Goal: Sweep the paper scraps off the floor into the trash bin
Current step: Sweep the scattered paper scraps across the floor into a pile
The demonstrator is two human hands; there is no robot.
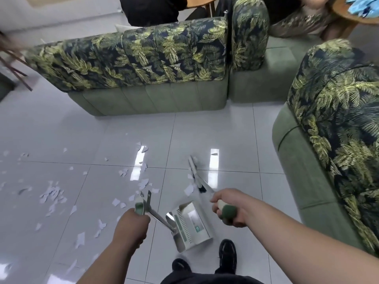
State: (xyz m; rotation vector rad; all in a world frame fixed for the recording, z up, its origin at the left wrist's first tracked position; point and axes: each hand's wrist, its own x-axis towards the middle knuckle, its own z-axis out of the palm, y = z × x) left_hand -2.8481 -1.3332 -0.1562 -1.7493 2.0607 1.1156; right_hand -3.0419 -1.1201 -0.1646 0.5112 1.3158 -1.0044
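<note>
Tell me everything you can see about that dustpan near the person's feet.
The dustpan is the long-handled kind. It looks like white plastic with green trim, and a row of comb teeth runs along its inner wall. A thin metal shaft slants up from it to a green-and-white grip, which the left hand holds. The pan is tilted and sits low at the tiled floor, just ahead of the black shoes. Motion blur hides whether it touches the tiles.
</note>
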